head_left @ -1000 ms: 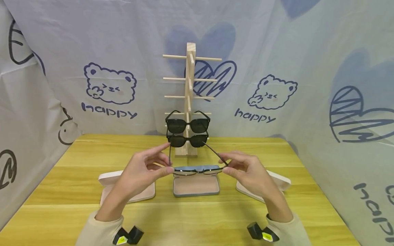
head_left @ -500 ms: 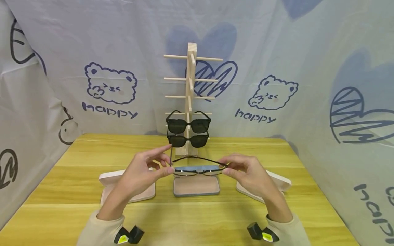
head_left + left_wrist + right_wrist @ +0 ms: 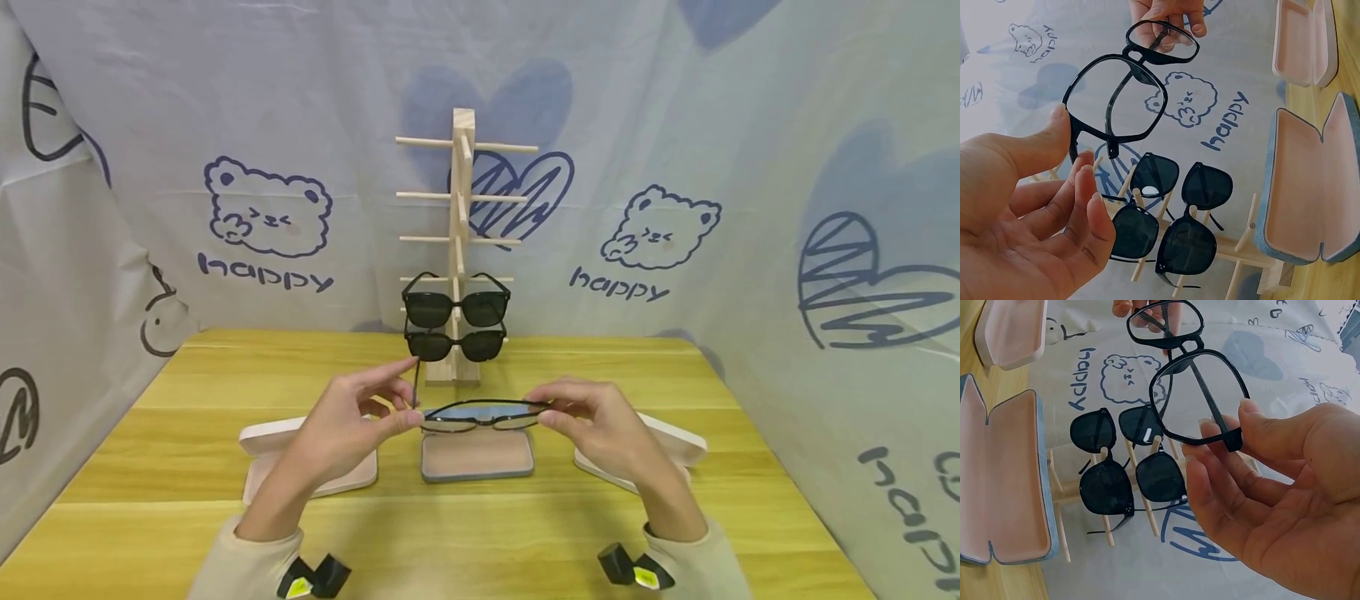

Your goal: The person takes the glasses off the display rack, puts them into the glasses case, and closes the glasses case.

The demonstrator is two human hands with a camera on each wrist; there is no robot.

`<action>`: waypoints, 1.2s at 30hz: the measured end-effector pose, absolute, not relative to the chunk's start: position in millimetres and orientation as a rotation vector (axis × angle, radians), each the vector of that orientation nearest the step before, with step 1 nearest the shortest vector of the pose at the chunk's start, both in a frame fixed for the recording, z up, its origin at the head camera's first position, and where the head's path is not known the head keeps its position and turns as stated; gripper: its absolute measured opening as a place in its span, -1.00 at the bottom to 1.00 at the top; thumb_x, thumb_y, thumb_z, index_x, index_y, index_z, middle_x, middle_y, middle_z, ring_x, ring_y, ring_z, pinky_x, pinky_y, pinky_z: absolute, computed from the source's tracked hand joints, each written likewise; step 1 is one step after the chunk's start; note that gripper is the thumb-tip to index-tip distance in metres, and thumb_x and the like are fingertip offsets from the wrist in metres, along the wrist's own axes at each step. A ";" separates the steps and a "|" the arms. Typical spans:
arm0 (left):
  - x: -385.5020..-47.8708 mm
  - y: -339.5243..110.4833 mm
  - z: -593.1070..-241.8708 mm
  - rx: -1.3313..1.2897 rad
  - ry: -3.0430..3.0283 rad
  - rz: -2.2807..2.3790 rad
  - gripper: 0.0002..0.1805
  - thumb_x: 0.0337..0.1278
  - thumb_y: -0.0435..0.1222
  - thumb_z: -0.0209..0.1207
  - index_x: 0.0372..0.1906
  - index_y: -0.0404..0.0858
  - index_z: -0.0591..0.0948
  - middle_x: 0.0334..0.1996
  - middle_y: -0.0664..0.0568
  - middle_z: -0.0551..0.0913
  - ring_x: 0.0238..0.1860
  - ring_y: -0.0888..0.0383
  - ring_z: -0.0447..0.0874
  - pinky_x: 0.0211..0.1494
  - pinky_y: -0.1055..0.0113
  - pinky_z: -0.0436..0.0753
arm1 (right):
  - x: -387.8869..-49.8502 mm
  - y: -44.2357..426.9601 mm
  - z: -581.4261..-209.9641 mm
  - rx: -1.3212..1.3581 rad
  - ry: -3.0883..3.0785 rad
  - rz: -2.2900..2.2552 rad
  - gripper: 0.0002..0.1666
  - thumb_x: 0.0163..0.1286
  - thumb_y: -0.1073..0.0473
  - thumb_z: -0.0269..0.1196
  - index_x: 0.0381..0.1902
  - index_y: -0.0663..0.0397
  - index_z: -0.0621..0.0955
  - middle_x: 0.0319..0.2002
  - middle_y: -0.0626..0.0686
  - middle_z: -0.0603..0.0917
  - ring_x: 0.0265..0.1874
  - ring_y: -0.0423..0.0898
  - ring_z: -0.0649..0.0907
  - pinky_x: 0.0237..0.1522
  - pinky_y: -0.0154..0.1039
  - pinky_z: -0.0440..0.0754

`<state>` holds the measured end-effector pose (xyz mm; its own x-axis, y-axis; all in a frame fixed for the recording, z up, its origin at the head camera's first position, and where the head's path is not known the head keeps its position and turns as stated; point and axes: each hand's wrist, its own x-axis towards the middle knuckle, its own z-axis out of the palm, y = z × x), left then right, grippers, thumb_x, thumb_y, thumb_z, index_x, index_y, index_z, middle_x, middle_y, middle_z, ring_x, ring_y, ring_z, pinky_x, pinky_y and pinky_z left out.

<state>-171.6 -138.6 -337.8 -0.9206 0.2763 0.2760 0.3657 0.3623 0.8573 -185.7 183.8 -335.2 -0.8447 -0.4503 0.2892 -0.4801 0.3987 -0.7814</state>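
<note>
A pair of black-framed eyeglasses with clear lenses [image 3: 486,422] is held up level above the open blue-grey glasses case [image 3: 477,457]. My left hand [image 3: 360,417] pinches one end of the frame between thumb and fingers, its index finger stretched along the temple, which points away. At the other end, my right hand [image 3: 588,415] pinches the frame near the hinge. The temple on that side lies folded across behind the lenses. In the right wrist view, the thumb and fingers of the right hand [image 3: 1279,481] grip the corner of the eyeglasses [image 3: 1192,344].
Behind the hands stands a wooden glasses rack [image 3: 462,167] with crossbars. Two pairs of dark sunglasses, an upper pair [image 3: 429,309] and a lower pair [image 3: 482,345], hang on it. Open pale cases stand at left [image 3: 356,477] and right [image 3: 682,437], partly behind the forearms.
The temple on the right side has swung inward from pointing away to lying folded behind the lenses. The left temple still points away, and both hands stay in nearly the same place.
</note>
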 end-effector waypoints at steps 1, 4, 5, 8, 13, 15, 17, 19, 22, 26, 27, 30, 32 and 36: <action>-171.1 -138.9 -337.5 -0.605 -2.521 -1.619 -0.30 0.22 -0.33 0.41 0.44 -0.34 0.47 -0.19 -0.06 0.73 -0.20 0.29 0.64 -0.03 0.43 0.72 | -186.1 183.6 -335.1 0.866 -2.602 1.465 -0.74 0.44 0.37 0.29 0.05 0.20 0.74 0.04 0.17 0.78 -0.08 -0.22 0.74 0.01 -0.34 0.76; -170.0 -139.0 -336.3 -0.627 -2.520 -1.616 -0.32 0.24 -0.33 0.40 0.44 -0.34 0.47 -0.17 -0.08 0.72 -0.19 0.29 0.64 -0.01 0.42 0.72 | -187.1 183.3 -334.8 0.866 -2.605 1.457 -0.74 0.44 0.36 0.29 0.05 0.20 0.74 0.03 0.16 0.78 -0.08 -0.21 0.74 0.02 -0.34 0.76; -169.7 -139.0 -336.1 -0.631 -2.521 -1.618 -0.32 0.24 -0.33 0.39 0.44 -0.34 0.47 -0.16 -0.08 0.72 -0.18 0.29 0.65 -0.01 0.42 0.72 | -187.4 183.3 -334.6 0.866 -2.605 1.454 -0.74 0.44 0.36 0.29 0.05 0.20 0.74 0.02 0.16 0.79 -0.07 -0.21 0.74 0.03 -0.34 0.75; -169.3 -139.1 -336.9 -0.636 -2.528 -1.622 -0.33 0.25 -0.33 0.39 0.44 -0.34 0.48 -0.15 -0.08 0.72 -0.18 0.30 0.65 0.00 0.41 0.72 | -187.9 182.7 -334.9 0.872 -2.604 1.447 -0.75 0.45 0.36 0.29 0.04 0.20 0.74 0.01 0.17 0.79 -0.08 -0.21 0.74 0.03 -0.33 0.75; -169.8 -140.8 -340.9 -0.634 -2.522 -1.651 -0.38 0.26 -0.38 0.36 0.42 -0.32 0.51 -0.13 -0.07 0.72 -0.16 0.29 0.65 -0.01 0.40 0.73 | -190.1 179.3 -334.3 0.879 -2.612 1.417 -0.74 0.45 0.36 0.28 0.06 0.19 0.74 0.03 0.17 0.79 -0.10 -0.23 0.74 0.01 -0.32 0.76; -170.4 -142.0 -342.6 -0.640 -2.521 -1.661 -0.42 0.26 -0.40 0.35 0.39 -0.31 0.54 -0.11 -0.08 0.72 -0.14 0.28 0.66 -0.02 0.39 0.73 | -191.6 177.4 -333.6 0.882 -2.617 1.393 -0.73 0.45 0.36 0.28 0.06 0.18 0.74 0.03 0.15 0.79 -0.11 -0.23 0.74 0.00 -0.31 0.76; -171.4 -143.3 -344.1 -0.653 -2.525 -1.655 -0.46 0.28 -0.41 0.33 0.36 -0.30 0.58 -0.10 -0.08 0.73 -0.11 0.28 0.66 -0.01 0.38 0.73 | -193.1 175.6 -332.7 0.884 -2.623 1.377 -0.73 0.45 0.35 0.28 0.07 0.17 0.74 0.03 0.14 0.80 -0.11 -0.22 0.74 0.00 -0.30 0.76; -172.3 -144.5 -345.0 -0.667 -2.529 -1.643 -0.50 0.30 -0.41 0.32 0.33 -0.29 0.61 -0.06 -0.10 0.74 -0.09 0.27 0.66 0.00 0.39 0.73 | -194.8 174.0 -331.8 0.886 -2.627 1.361 -0.72 0.46 0.35 0.28 0.08 0.17 0.73 0.03 0.14 0.80 -0.10 -0.19 0.74 0.01 -0.29 0.76; -173.4 -146.0 -345.5 -0.676 -2.534 -1.620 -0.54 0.34 -0.40 0.29 0.32 -0.28 0.62 0.00 -0.10 0.75 -0.05 0.25 0.66 0.01 0.39 0.73 | -196.8 171.7 -330.4 0.888 -2.633 1.357 -0.72 0.47 0.33 0.27 0.09 0.16 0.73 0.04 0.14 0.80 -0.07 -0.12 0.75 0.01 -0.29 0.75; -175.2 -146.8 -347.0 -0.695 -2.521 -1.603 -0.57 0.39 -0.39 0.24 0.31 -0.30 0.62 0.06 -0.11 0.75 -0.01 0.19 0.71 0.03 0.40 0.74 | -198.1 168.9 -328.8 0.897 -2.635 1.347 -0.73 0.47 0.32 0.28 0.08 0.17 0.73 0.05 0.14 0.79 -0.05 -0.05 0.76 0.00 -0.32 0.75; -175.7 -147.0 -347.8 -0.702 -2.515 -1.599 -0.58 0.40 -0.39 0.23 0.30 -0.31 0.62 0.07 -0.12 0.75 -0.01 0.16 0.73 0.03 0.40 0.74 | -198.4 168.4 -328.5 0.902 -2.635 1.344 -0.73 0.47 0.32 0.28 0.08 0.17 0.73 0.06 0.14 0.79 -0.05 -0.04 0.76 0.00 -0.32 0.75; -177.1 -147.6 -349.8 -0.725 -2.498 -1.588 -0.61 0.42 -0.38 0.21 0.28 -0.33 0.63 0.11 -0.14 0.75 0.00 0.15 0.75 0.06 0.40 0.74 | -199.0 166.2 -327.7 0.912 -2.632 1.331 -0.73 0.47 0.32 0.27 0.08 0.18 0.73 0.07 0.15 0.78 -0.05 -0.03 0.76 -0.01 -0.32 0.75; -177.4 -148.0 -350.6 -0.735 -2.489 -1.574 -0.62 0.43 -0.38 0.20 0.27 -0.31 0.65 0.11 -0.13 0.75 0.01 0.14 0.75 0.07 0.40 0.73 | -199.4 164.7 -327.8 0.915 -2.630 1.322 -0.73 0.47 0.33 0.28 0.08 0.19 0.73 0.07 0.15 0.78 -0.07 -0.04 0.76 -0.04 -0.33 0.76; -177.1 -148.9 -350.8 -0.744 -2.476 -1.543 -0.66 0.44 -0.40 0.17 0.23 -0.31 0.68 0.06 -0.10 0.78 0.00 0.20 0.73 0.06 0.41 0.73 | -200.4 161.1 -329.0 0.924 -2.630 1.304 -0.72 0.45 0.34 0.29 0.08 0.22 0.74 0.08 0.17 0.78 -0.12 -0.08 0.76 -0.09 -0.33 0.77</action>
<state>-177.1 -148.9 -350.8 -0.8699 0.3378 0.3594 0.4715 0.3557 0.8070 -200.4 161.1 -329.0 -0.8176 -0.4856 0.3093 -0.5402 0.4611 -0.7039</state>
